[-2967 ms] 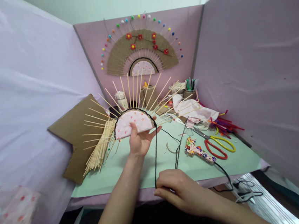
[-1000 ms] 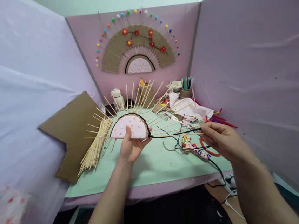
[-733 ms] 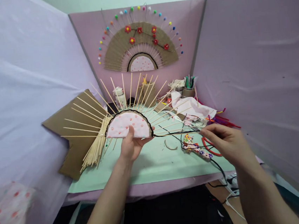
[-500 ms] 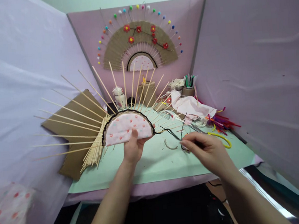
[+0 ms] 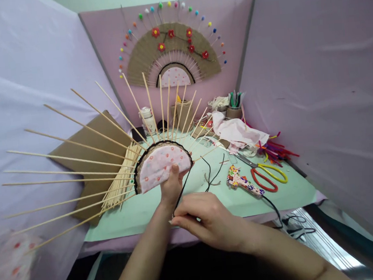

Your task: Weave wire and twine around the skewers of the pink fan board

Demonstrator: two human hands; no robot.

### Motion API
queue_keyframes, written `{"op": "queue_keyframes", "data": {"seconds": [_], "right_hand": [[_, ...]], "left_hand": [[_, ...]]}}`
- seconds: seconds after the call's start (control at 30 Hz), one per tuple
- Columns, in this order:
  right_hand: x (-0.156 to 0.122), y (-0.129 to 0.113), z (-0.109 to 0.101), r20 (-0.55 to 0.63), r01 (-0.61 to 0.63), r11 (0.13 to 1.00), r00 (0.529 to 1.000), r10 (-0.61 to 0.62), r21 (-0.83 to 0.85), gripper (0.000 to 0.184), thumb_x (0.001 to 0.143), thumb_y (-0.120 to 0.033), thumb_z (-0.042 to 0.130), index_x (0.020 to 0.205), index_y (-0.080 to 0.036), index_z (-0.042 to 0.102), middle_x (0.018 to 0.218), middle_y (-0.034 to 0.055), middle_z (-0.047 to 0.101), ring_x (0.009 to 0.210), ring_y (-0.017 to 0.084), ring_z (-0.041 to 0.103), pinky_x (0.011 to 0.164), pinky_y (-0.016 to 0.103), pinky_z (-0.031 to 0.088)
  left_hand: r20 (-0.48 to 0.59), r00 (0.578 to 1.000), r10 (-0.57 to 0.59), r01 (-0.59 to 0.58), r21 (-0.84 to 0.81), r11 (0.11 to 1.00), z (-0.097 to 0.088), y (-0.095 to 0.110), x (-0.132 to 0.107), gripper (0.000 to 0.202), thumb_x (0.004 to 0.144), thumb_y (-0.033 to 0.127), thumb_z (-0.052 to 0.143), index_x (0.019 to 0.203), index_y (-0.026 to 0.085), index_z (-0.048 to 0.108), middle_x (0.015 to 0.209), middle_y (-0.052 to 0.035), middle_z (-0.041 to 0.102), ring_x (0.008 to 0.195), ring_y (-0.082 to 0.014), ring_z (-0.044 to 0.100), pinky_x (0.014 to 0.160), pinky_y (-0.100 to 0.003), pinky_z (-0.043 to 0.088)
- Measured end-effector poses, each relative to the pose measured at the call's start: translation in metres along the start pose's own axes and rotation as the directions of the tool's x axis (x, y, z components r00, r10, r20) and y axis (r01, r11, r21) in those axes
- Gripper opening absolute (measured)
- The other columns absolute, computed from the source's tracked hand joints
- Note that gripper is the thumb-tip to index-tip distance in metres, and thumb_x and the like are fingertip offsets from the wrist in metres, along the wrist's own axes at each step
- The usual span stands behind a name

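Left grip [image 5: 170, 189] raised, thumb [image 5: 175, 169] upright; right grip [image 5: 211, 220] lower, nearer body, fingertips pinched.

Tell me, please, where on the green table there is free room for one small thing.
The green table looks bare between the stick bundle and left hand, and between the right hand and glue gun. It is crowded toward the back right: pink cloth, scissors, pipe cleaners.

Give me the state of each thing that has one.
Left hand: gripping the fan
Fan: tilted, sticks spread
Right hand: pinching cord
Cord: stretched straight between fan and right hand
Scissors: lying flat
Glue gun: lying down
Bottle: upright
Wall fan: hanging, spread
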State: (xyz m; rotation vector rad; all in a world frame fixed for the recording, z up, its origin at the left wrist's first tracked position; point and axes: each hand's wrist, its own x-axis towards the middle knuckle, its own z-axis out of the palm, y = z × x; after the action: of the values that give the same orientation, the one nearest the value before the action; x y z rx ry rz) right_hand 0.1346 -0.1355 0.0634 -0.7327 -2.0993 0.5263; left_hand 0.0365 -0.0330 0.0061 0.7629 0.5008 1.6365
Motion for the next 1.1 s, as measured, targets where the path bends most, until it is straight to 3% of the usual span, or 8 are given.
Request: {"op": "queue_keyframes", "data": {"seconds": [0.17, 0.37, 0.5, 0.67, 0.8, 1.1], "right_hand": [[-0.003, -0.001, -0.024, -0.055, 0.005, 1.0, 0.998, -0.005, -0.004, 0.018, 0.091, -0.026, 0.052, 0.078, -0.017, 0.061, 0.067, 0.0007, 0.061, 0.061, 0.01, 0.053, 0.06, 0.022, 0.041], [-0.009, 0.014, -0.065, -0.212, -0.108, 0.984, 0.974, 0.077, -0.142, 0.014, 0.089, -0.026, 0.056, 0.079, -0.019, 0.063, 0.068, 0.0008, 0.064, 0.06, 0.011, 0.055, 0.058, 0.023, 0.042], [-0.015, 0.037, -0.092, -0.343, -0.261, 0.93, 0.925, 0.164, -0.26, 0.014, 0.086, -0.029, 0.06, 0.078, -0.019, 0.065, 0.069, 0.0007, 0.065, 0.059, 0.011, 0.055, 0.058, 0.023, 0.041], [-0.03, 0.067, -0.116, -0.507, -0.429, 0.852, 0.828, 0.239, -0.301, 0.02, 0.084, -0.036, 0.06, 0.078, -0.018, 0.068, 0.068, 0.0011, 0.066, 0.056, 0.012, 0.053, 0.054, 0.024, 0.04], [-0.044, 0.081, -0.126, -0.581, -0.485, 0.835, 0.769, 0.266, -0.26, 0.021, 0.081, -0.037, 0.062, 0.076, -0.018, 0.068, 0.065, 0.001, 0.064, 0.056, 0.012, 0.053, 0.053, 0.024, 0.039], [-0.065, 0.106, -0.125, -0.605, -0.569, 0.815, 0.689, 0.4, -0.109, 0.025, 0.077, -0.043, 0.064, 0.074, -0.018, 0.068, 0.063, 0.0003, 0.061, 0.055, 0.012, 0.049, 0.054, 0.025, 0.038]], "left_hand": [[0.026, 0.999, -0.037, 0.036, 0.03, 0.999, 0.0, 0.006, 0.002, 0.048, 0.07, 0.038, 0.074, 0.113, 0.025, 0.056, 0.104, -0.0044, 0.07, 0.102, -0.028, 0.065, 0.088, -0.053, 0.052], [0.079, 0.986, -0.148, 0.144, 0.058, 0.988, -0.002, 0.022, 0.005, 0.043, 0.074, 0.039, 0.071, 0.109, 0.021, 0.057, 0.101, -0.0063, 0.071, 0.1, -0.0298, 0.066, 0.088, -0.057, 0.05], [0.116, 0.978, -0.173, 0.166, 0.074, 0.983, -0.002, 0.034, 0.005, 0.046, 0.075, 0.036, 0.071, 0.116, 0.025, 0.054, 0.101, -0.0047, 0.071, 0.099, -0.0297, 0.067, 0.089, -0.059, 0.048], [0.145, 0.961, -0.237, 0.222, 0.115, 0.968, 0.001, 0.047, 0.004, 0.05, 0.075, 0.034, 0.071, 0.121, 0.025, 0.051, 0.103, -0.0051, 0.071, 0.098, -0.0307, 0.067, 0.089, -0.06, 0.048], [0.16, 0.944, -0.289, 0.27, 0.131, 0.954, 0.002, 0.056, 0.004, 0.049, 0.075, 0.036, 0.071, 0.117, 0.021, 0.053, 0.104, -0.0081, 0.07, 0.099, -0.0334, 0.066, 0.086, -0.06, 0.05], [0.19, 0.914, -0.359, 0.344, 0.109, 0.933, 0.01, 0.07, 0.002, 0.048, 0.078, 0.041, 0.066, 0.118, 0.019, 0.052, 0.109, -0.0116, 0.068, 0.102, -0.038, 0.064, 0.077, -0.057, 0.054]]}}
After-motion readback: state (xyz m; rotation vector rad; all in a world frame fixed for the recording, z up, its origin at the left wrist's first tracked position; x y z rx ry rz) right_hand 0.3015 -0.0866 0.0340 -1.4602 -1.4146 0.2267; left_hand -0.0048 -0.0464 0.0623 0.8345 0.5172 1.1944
